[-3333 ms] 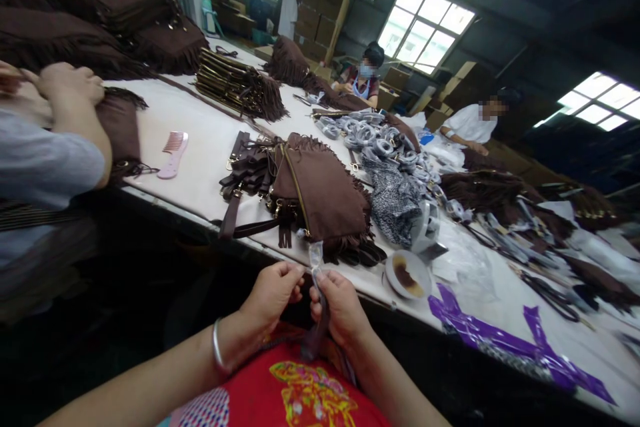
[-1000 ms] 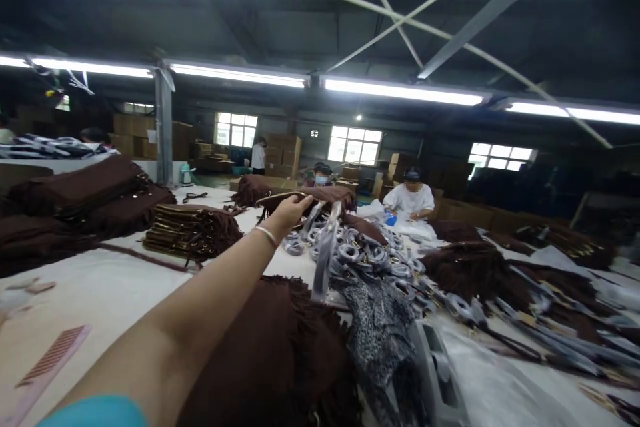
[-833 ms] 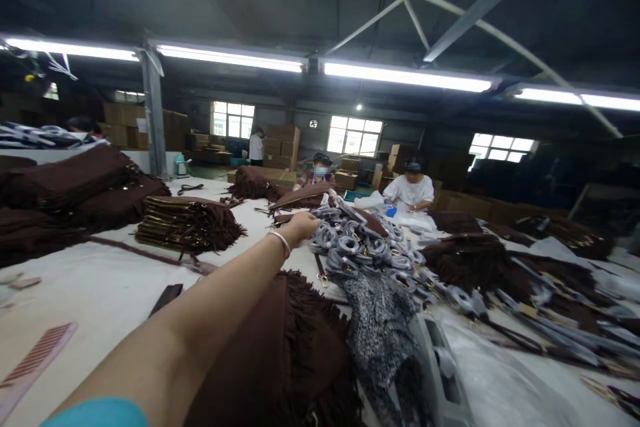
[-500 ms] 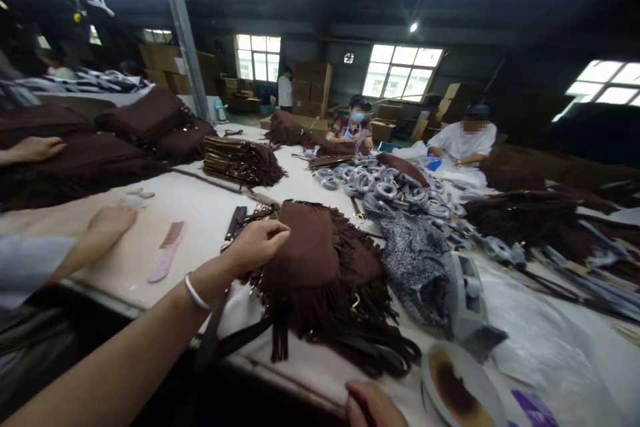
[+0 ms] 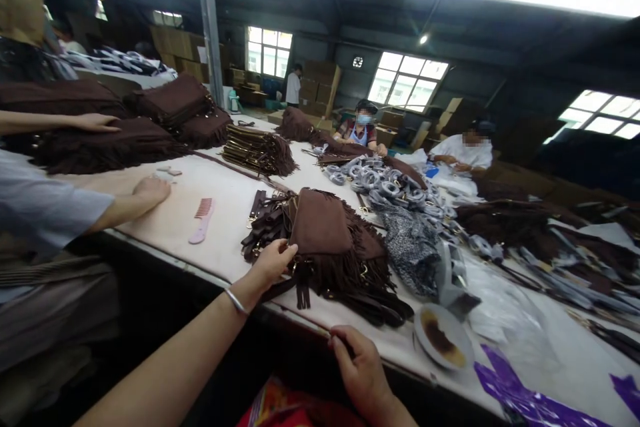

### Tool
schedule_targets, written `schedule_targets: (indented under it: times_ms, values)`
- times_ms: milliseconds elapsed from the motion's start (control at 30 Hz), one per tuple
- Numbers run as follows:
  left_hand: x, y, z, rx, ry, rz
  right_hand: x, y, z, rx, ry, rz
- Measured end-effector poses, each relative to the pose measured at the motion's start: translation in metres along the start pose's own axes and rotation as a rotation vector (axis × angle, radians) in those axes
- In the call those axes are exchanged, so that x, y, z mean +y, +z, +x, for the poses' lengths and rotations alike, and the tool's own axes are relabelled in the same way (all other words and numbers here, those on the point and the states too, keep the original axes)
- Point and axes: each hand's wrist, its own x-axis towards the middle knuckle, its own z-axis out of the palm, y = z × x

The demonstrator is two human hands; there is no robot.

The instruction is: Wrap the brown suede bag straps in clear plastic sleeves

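A brown fringed bag (image 5: 323, 221) lies on the white table near its front edge, on top of more brown fringe and straps. My left hand (image 5: 274, 261), with a silver bangle on the wrist, is at the bag's left side, its thumb and fingers closed together; what lies between them is too small to tell. Just off the table's front edge is my right hand (image 5: 361, 368), fingers curled with the thumb near the index finger; whether it pinches anything is unclear. Dark straps (image 5: 265, 217) with metal clips are heaped to the left of the bag.
A pink comb (image 5: 201, 221) lies to the left, near a co-worker's hands. Stacked brown bags (image 5: 173, 101) stand behind. A round dish (image 5: 443, 335), purple plastic (image 5: 525, 387), patterned cloth (image 5: 411, 247) and wrapped grey coils (image 5: 370, 179) are on the right. Two people sit across the table.
The view has shifted, showing more of the table's front edge. My left hand has moved from above the bag to its left side, lower down. More of my right hand shows.
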Motion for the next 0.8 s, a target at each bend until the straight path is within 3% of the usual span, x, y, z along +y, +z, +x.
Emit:
schedule_targets:
  times_ms: [133,267,400,500,633,700,800]
  values:
    - [0.018,0.012,0.013,-0.104,0.044,-0.012,-0.007,-0.014,-0.006,0.029,0.059,0.066]
    - [0.044,0.025,0.013,-0.239,0.076,0.018,-0.009,-0.035,0.013,0.136,0.131,0.169]
    - [0.070,0.043,0.003,-0.438,-0.057,-0.003,-0.012,-0.046,0.044,0.184,0.252,0.375]
    - [0.084,0.055,-0.006,-0.560,-0.131,-0.051,-0.015,-0.047,0.061,0.177,0.203,0.451]
    - [0.092,0.071,-0.012,-0.691,-0.075,-0.008,-0.022,-0.043,0.078,0.163,0.120,0.572]
    - [0.092,0.079,-0.011,-0.704,-0.056,0.005,-0.025,-0.041,0.086,0.199,0.151,0.756]
    - [0.087,0.089,-0.007,-0.594,0.016,0.148,-0.026,-0.042,0.090,0.252,0.278,1.017]
